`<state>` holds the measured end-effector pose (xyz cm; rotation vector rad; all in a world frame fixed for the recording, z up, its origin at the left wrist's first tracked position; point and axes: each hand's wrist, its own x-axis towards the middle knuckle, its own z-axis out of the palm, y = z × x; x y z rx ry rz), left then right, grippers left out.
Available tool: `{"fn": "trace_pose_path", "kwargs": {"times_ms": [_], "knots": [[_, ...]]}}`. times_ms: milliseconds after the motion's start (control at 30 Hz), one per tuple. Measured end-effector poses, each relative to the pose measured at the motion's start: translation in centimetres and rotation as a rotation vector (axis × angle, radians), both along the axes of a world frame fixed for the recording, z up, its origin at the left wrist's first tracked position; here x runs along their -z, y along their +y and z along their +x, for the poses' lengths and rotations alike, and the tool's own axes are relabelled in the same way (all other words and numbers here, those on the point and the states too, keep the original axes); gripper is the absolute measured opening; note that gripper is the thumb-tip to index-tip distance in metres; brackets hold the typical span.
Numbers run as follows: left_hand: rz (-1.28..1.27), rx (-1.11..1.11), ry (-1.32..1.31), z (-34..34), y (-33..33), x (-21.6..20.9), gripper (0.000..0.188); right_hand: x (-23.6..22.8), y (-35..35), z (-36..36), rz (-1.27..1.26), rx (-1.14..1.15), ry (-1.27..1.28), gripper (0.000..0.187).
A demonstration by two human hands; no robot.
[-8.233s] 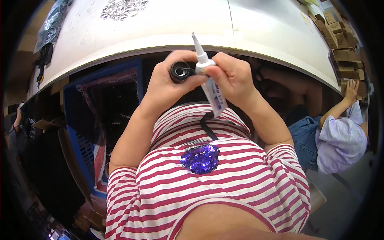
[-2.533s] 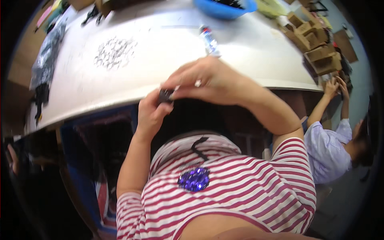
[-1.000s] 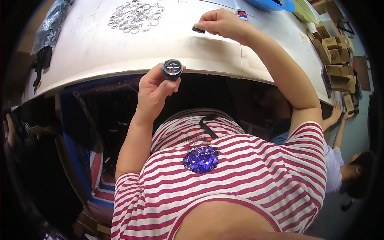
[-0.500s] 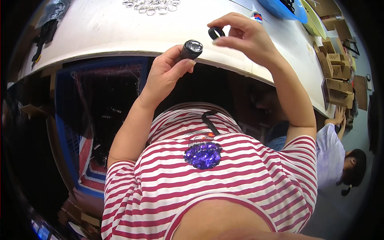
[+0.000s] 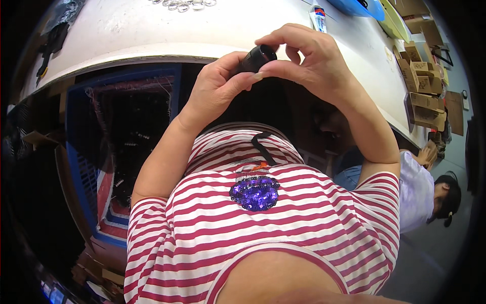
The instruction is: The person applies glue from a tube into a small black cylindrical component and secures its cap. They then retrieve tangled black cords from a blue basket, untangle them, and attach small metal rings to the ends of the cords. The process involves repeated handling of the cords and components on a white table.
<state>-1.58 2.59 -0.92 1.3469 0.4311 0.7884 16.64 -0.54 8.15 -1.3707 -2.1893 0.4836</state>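
My left hand point(image 5: 215, 86) is wrapped round the body of a small black flashlight point(image 5: 247, 63), held tilted above the table's near edge. Thumb and fingers of my right hand point(image 5: 319, 63) pinch the black ring point(image 5: 267, 51) at the flashlight's front end. The ring now sits against that end, and the clear lens inside is hidden from view. Whether the ring is fully seated, I cannot tell. Both thumbs meet just below the flashlight's head.
Several clear round lenses point(image 5: 183, 5) lie on the white table point(image 5: 131, 30). A white tube point(image 5: 319, 20), a blue basin point(image 5: 357, 8) and a yellow basin point(image 5: 396, 21) stand far right, near cardboard boxes point(image 5: 425, 76). A blue crate point(image 5: 76, 129) is below left. Another person point(image 5: 417, 192) is at right.
My right hand has moved left and down, bringing the ring from apart onto the flashlight's front end. The flashlight has tipped, so its lens no longer shows.
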Motion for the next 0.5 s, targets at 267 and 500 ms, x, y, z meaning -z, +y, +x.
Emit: {"fn": "trace_pose_path", "kwargs": {"times_ms": [267, 500], "knots": [[0.188, -0.042, 0.131, 0.3, 0.0, -0.6, 0.023, 0.0, -0.8, 0.3, 0.022, -0.053, 0.09, 0.039], [0.151, -0.041, 0.222, 0.6, -0.2, -0.3, 0.022, 0.0, -1.7, 0.2, -0.133, 0.079, -0.049, 0.04]]}}
